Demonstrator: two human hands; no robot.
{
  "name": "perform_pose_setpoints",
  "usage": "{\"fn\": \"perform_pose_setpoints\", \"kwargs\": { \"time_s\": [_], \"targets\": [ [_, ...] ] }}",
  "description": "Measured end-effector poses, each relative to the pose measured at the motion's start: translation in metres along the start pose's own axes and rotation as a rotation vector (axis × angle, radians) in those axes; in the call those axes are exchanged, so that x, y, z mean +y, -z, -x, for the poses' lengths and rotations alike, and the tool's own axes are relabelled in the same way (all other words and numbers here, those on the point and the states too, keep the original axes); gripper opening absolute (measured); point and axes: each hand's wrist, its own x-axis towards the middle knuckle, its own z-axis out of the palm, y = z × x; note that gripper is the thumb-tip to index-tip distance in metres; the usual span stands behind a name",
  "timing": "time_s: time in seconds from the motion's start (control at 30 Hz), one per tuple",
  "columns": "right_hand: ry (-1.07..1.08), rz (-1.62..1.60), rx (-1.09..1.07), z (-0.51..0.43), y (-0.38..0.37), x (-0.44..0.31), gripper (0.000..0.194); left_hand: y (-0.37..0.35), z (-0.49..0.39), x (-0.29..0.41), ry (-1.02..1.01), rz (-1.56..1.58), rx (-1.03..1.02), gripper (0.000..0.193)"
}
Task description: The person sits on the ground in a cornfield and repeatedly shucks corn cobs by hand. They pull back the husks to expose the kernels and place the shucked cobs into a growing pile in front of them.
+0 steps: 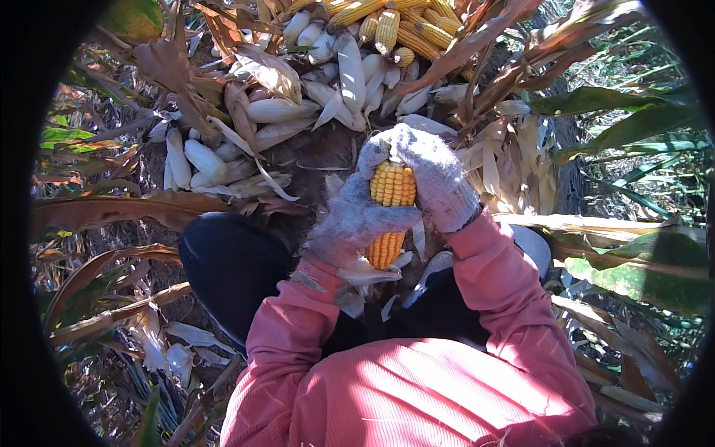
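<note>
An ear of yellow corn (392, 187), its kernels bare, is held nearly upright in the picture between my two gloved hands. My left hand (357, 215), in a fuzzy grey glove, wraps the middle of the ear with the thumb across its kernels. My right hand (433, 173), gloved the same way, closes over the top end of the ear, where a pale bit of husk or stalk shows between the hands. Pale husk pieces (371, 274) lie beneath the ear's lower end. Some fingers of both hands are hidden behind the corn.
Unhusked ears (282, 110) lie heaped ahead and to the left. Beyond them is a pile of bare yellow ears (413, 33). Dry husks (516, 173) lie at the right. Long corn leaves (620, 240) reach in from both sides, close to my knees.
</note>
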Motion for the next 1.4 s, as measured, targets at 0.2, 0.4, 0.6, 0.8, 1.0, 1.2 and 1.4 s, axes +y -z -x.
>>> {"fn": "perform_pose_setpoints", "kwargs": {
  "time_s": [0.2,0.4,0.6,0.8,1.0,1.2,1.4],
  "targets": [
    [-0.238,-0.782,-0.207,0.002,-0.006,-0.003,0.024,-0.012,0.018,0.022,0.102,-0.732,0.075,0.08],
    [0.013,0.169,0.043,-0.006,0.01,0.034,0.032,-0.003,0.015,0.019,0.061,-0.254,0.118,0.057],
    [-0.369,0.349,-0.368,-0.004,-0.011,0.032,0.052,0.047,0.014,0.03,-0.621,-1.058,0.396,0.062],
    [-0.443,-0.537,-0.361,0.011,-0.044,0.017,0.068,0.071,0.011,0.01,-0.726,-1.123,0.426,0.065],
    [-0.874,-0.477,-0.173,-0.006,-0.038,0.058,0.049,0.059,0.004,0.051,-0.661,-0.631,0.265,0.042],
    [-0.366,-0.702,0.205,-0.143,0.023,0.046,0.038,0.055,-0.01,0.14,-1.035,-1.476,-0.053,0.042],
    [-0.38,0.547,0.096,-0.192,0.084,0.075,0.061,0.064,0.006,0.129,-0.716,-1.095,0.075,0.035]
  ]
}}
